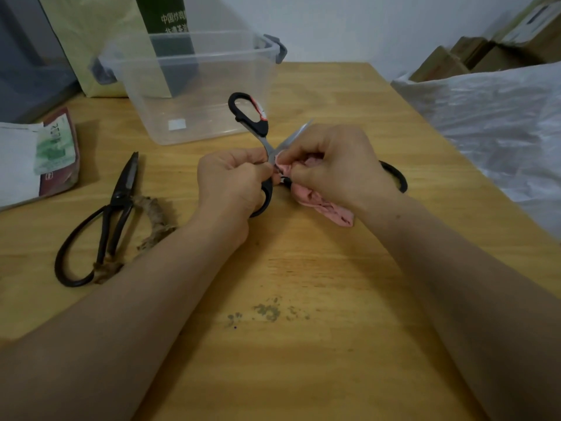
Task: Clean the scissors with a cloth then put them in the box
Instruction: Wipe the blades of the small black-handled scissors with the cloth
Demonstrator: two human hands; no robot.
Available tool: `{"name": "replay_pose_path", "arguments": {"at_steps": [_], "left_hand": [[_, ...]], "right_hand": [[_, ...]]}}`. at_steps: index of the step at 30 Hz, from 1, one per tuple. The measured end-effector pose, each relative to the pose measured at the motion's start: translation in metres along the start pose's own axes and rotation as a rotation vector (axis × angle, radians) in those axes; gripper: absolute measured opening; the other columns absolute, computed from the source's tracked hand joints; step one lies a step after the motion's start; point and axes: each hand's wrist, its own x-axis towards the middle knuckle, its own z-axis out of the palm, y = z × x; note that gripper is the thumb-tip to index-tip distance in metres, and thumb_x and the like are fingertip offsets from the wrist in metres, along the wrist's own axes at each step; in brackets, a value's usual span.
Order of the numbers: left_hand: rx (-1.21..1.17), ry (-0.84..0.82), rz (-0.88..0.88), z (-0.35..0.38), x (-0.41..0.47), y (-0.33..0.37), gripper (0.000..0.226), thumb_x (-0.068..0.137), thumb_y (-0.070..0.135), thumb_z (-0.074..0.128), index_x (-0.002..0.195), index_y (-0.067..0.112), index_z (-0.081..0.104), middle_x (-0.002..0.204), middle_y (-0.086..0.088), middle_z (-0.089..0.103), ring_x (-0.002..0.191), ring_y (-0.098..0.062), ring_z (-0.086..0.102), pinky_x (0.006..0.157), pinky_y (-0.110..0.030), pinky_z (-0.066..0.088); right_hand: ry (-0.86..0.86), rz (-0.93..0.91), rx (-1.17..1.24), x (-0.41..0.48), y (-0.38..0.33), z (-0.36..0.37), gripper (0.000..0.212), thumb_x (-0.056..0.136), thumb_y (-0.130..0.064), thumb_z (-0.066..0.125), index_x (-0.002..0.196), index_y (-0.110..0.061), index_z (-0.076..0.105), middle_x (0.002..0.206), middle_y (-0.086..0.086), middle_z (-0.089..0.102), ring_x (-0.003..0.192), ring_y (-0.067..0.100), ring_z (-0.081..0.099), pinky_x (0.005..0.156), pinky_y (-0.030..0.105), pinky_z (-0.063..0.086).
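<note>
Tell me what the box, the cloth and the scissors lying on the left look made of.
Box: clear glossy plastic; the bag behind shows through it.
Cloth: soft pink fabric, bunched in wrinkles.
Left scissors: dark, dull metal, probably iron, one handle wrapped in frayed brownish cord or rag.

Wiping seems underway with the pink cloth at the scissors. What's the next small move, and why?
Probably slide the right hand, which pinches the bunched pink cloth, outward along the bare steel blade to its tip. The cloth sits near the pivot of the open black-handled scissors, which the left hand grips; the blade beyond is uncovered, so the clear plastic box can wait.
</note>
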Motion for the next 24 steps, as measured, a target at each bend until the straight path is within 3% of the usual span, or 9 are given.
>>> {"name": "replay_pose_path", "arguments": {"at_steps": [3,5,8,11,14,16,18,21,24], "left_hand": [[0.002,-0.014,-0.003,-0.001,0.000,-0.001,0.017,0.083,-0.011,0.058,0.082,0.004,0.066,0.067,-0.013,0.063,0.047,-0.012,0.052,0.034,-0.011,0.029],[0.000,-0.027,0.002,-0.001,-0.001,0.000,0.016,0.084,-0.011,0.056,0.086,0.001,0.066,0.068,-0.014,0.063,0.043,-0.008,0.052,0.035,-0.010,0.030],[-0.017,-0.031,0.006,-0.001,-0.001,0.002,0.019,0.085,-0.010,0.056,0.081,0.007,0.063,0.071,-0.013,0.064,0.057,-0.013,0.059,0.036,-0.010,0.032],[-0.032,-0.034,-0.012,-0.002,0.000,0.002,0.021,0.084,-0.010,0.057,0.080,0.010,0.063,0.074,-0.013,0.066,0.061,-0.016,0.060,0.035,-0.011,0.031],[-0.036,-0.025,-0.025,-0.002,0.000,0.001,0.026,0.083,-0.011,0.058,0.073,0.012,0.064,0.061,-0.008,0.067,0.065,-0.022,0.059,0.034,-0.013,0.028],[-0.041,-0.001,-0.049,-0.002,0.001,0.000,0.021,0.083,-0.011,0.059,0.077,0.009,0.064,0.063,-0.010,0.066,0.069,-0.026,0.058,0.034,-0.013,0.027],[-0.034,0.007,-0.060,-0.002,0.002,-0.001,0.017,0.083,-0.010,0.059,0.084,0.005,0.066,0.067,-0.012,0.066,0.068,-0.024,0.059,0.034,-0.013,0.027],[-0.019,-0.005,-0.037,-0.004,0.004,-0.001,0.019,0.083,-0.009,0.059,0.077,0.008,0.067,0.064,-0.012,0.066,0.064,-0.022,0.058,0.035,-0.014,0.026],[-0.034,-0.020,-0.041,-0.004,0.002,0.002,0.018,0.084,-0.008,0.059,0.078,0.008,0.065,0.072,-0.014,0.067,0.062,-0.018,0.062,0.034,-0.013,0.030]], "right_hand": [[-0.138,0.038,-0.146,0.002,-0.001,-0.001,0.023,0.078,-0.003,0.063,0.073,-0.023,0.071,0.076,0.007,0.072,0.071,0.024,0.069,0.070,0.037,0.057],[-0.197,0.118,-0.164,0.001,0.000,-0.005,0.022,0.078,-0.003,0.063,0.065,-0.019,0.069,0.074,0.011,0.071,0.072,0.029,0.069,0.068,0.041,0.058],[-0.078,0.186,-0.070,-0.002,0.003,-0.011,0.012,0.078,-0.007,0.069,0.070,-0.015,0.073,0.069,0.000,0.070,0.071,0.012,0.067,0.070,0.031,0.057],[0.101,0.109,0.092,-0.002,0.000,-0.010,0.014,0.076,-0.003,0.071,0.078,-0.015,0.076,0.072,-0.018,0.065,0.073,-0.002,0.063,0.071,0.018,0.053],[0.008,-0.042,-0.022,-0.003,-0.001,-0.003,0.018,0.075,-0.003,0.070,0.087,-0.014,0.077,0.089,-0.008,0.070,0.089,0.009,0.065,0.083,0.033,0.053],[-0.058,-0.060,-0.106,-0.001,0.000,-0.002,0.017,0.076,-0.004,0.069,0.085,-0.016,0.077,0.092,-0.001,0.071,0.086,0.019,0.067,0.079,0.040,0.053],[-0.106,-0.010,-0.153,0.001,0.000,-0.002,0.020,0.077,-0.004,0.067,0.077,-0.022,0.075,0.087,0.002,0.071,0.078,0.025,0.068,0.073,0.041,0.055],[-0.202,0.075,-0.279,0.001,0.002,-0.002,0.018,0.078,-0.006,0.065,0.072,-0.020,0.074,0.078,0.005,0.071,0.070,0.025,0.069,0.067,0.039,0.057],[-0.152,0.173,-0.167,-0.001,0.002,-0.009,0.019,0.081,-0.011,0.068,0.066,-0.021,0.071,0.072,0.004,0.070,0.071,0.018,0.068,0.069,0.034,0.058]]}}
